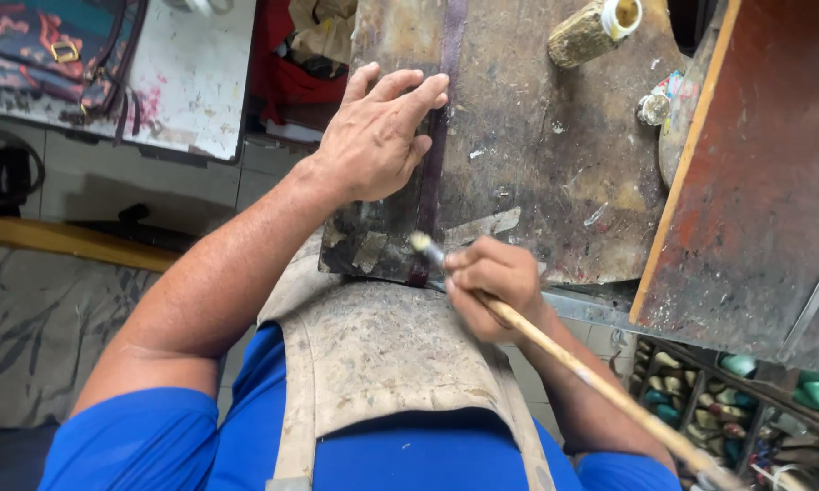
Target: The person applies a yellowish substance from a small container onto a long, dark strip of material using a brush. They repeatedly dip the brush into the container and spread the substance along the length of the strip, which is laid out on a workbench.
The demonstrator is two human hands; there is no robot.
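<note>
My left hand lies flat, fingers spread, on the worn workbench, its fingertips pressing on a long dark purple strip that runs down the bench towards me. My right hand grips a long wooden-handled brush. Its pale bristle tip touches the near end of the strip by the bench's front edge. The handle slants back past my right forearm to the lower right.
A glue-crusted bottle lies at the far end of the bench. A reddish wooden board leans at the right. Shelves with small items sit low right. A patterned bag rests on a white table at left.
</note>
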